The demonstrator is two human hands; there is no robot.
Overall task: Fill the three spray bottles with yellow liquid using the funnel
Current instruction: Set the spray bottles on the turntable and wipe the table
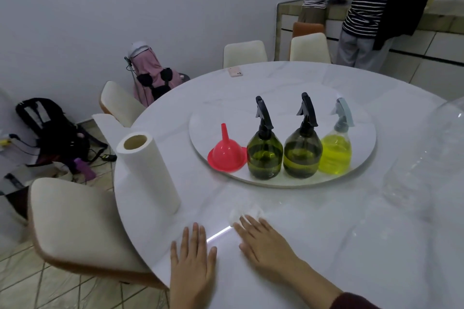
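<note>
Your left hand (193,256) and right hand (263,241) lie flat, fingers (247,223) straight, holding nothing, on the tabletop (313,233) edge, well apart from the spray bottles (302,150); bare tabletop lies between.

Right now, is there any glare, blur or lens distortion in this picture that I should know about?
Head view: a bright glare streak lies on the table between the left hand and right hand; the clear plastic bottle at the right edge is smeared and hard to read; the wide-angle lens bends the table's rim; the three spray bottles look sharp.
</note>
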